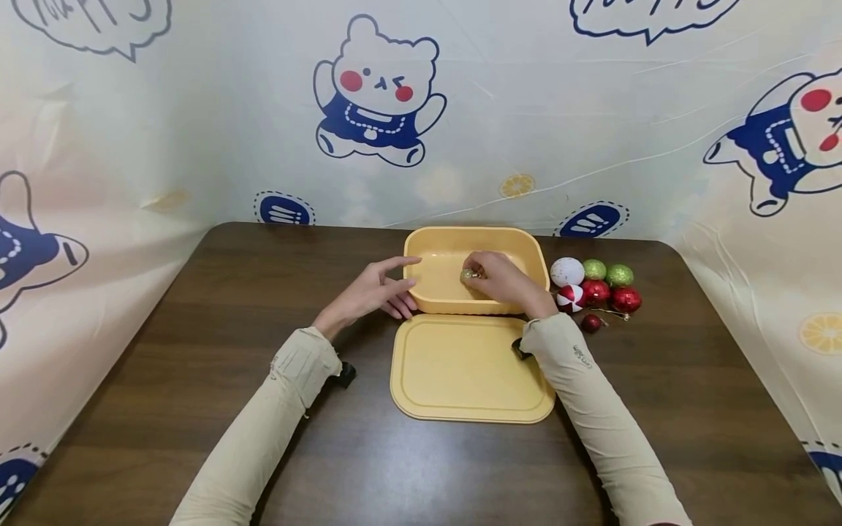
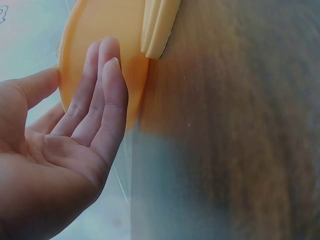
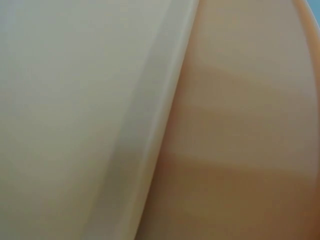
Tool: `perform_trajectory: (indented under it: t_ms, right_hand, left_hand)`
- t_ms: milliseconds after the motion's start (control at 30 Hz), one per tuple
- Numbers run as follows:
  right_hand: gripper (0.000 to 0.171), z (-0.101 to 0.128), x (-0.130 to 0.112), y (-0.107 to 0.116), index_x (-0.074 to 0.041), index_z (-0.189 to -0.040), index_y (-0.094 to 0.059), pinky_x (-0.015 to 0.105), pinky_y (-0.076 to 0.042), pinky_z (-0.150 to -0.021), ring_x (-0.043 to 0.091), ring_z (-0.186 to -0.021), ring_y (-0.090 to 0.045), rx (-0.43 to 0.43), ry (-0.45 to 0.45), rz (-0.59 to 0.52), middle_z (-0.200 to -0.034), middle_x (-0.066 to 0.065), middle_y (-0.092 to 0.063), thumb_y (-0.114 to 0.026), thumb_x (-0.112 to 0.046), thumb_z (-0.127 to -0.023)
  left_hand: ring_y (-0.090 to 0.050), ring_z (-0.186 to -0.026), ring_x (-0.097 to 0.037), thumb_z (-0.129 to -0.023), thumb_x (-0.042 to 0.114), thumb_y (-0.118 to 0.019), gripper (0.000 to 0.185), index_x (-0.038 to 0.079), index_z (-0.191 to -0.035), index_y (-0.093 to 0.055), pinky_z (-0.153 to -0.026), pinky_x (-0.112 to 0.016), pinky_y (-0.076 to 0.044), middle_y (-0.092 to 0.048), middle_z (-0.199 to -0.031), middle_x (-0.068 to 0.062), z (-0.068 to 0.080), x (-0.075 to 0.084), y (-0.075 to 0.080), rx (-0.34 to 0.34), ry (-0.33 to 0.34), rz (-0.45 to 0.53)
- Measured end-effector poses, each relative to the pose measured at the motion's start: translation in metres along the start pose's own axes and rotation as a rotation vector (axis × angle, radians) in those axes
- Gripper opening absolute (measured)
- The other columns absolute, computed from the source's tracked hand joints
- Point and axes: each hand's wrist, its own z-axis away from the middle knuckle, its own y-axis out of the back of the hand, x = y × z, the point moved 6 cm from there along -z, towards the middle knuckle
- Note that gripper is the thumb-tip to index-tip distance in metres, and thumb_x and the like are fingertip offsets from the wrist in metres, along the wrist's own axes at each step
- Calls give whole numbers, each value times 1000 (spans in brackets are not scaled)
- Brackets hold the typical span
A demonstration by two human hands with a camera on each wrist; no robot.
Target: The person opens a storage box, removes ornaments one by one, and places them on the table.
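A yellow plastic box (image 1: 473,304) stands open near the back of the table. Inside it, the fingers of my right hand (image 1: 503,280) pinch a small gold Christmas ornament (image 1: 471,274), partly covered by the fingers. My left hand (image 1: 375,290) is at the box's left end, fingers mostly straight, thumb and fingertips at the wall. In the left wrist view the left hand (image 2: 75,145) shows its palm beside the box (image 2: 132,30). The right wrist view shows neither the right hand nor the ornament, only blurred yellow surfaces.
The yellow lid (image 1: 470,369) lies flat in front of the box, under the right forearm. Right of the box sit several ornaments: a white ball (image 1: 567,272), green balls (image 1: 619,275), red balls (image 1: 626,299), a red-and-white ball (image 1: 570,298) and a small dark red one (image 1: 590,323).
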Motion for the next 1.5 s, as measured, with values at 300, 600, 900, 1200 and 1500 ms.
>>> perform_trajectory:
  t_ms: [300, 600, 900, 1200, 1500]
  right_hand:
    - [20, -3, 0, 3, 1, -111, -68, 44, -51, -90, 28, -99, -63, 48, -2, 45, -106, 14, -70, -65, -12, -97]
    - [21, 2, 3, 5, -1, -110, -69, 41, -53, -86, 26, -96, -64, 81, -35, 43, -102, 13, -70, -67, -17, -96]
    - [23, 13, -19, 25, -1, -108, -69, 38, -54, -76, 23, -85, -63, 144, 14, 51, -96, 11, -70, -68, -20, -96]
    - [22, 19, -35, 38, -2, -105, -68, 37, -53, -75, 23, -84, -62, 176, 49, 69, -92, 9, -68, -71, -21, -94]
    - [23, 40, -41, 41, -3, -105, -69, 37, -55, -73, 20, -81, -63, 195, 91, 7, -91, 7, -69, -73, -21, -93]
  left_hand:
    - [-72, -73, -39, -103, 24, -58, 55, 14, -153, -38, -67, -49, -61, -71, -89, -26, 1, 2, 2, 2, -16, -9]
    - [-72, -72, -36, -102, 25, -58, 55, 15, -153, -39, -68, -49, -61, -71, -89, -26, -1, -2, -1, -9, -4, 1]
    - [-72, -73, -37, -102, 26, -59, 53, 19, -151, -41, -68, -48, -61, -71, -90, -26, -3, -2, -2, -13, 7, 2]
    - [-72, -75, -39, -101, 29, -60, 53, 22, -151, -42, -68, -47, -61, -71, -91, -27, 2, -3, 2, 0, 11, -16]
    - [-72, -75, -39, -102, 27, -59, 54, 20, -152, -40, -68, -47, -61, -71, -91, -26, 1, -2, 1, -12, 0, -3]
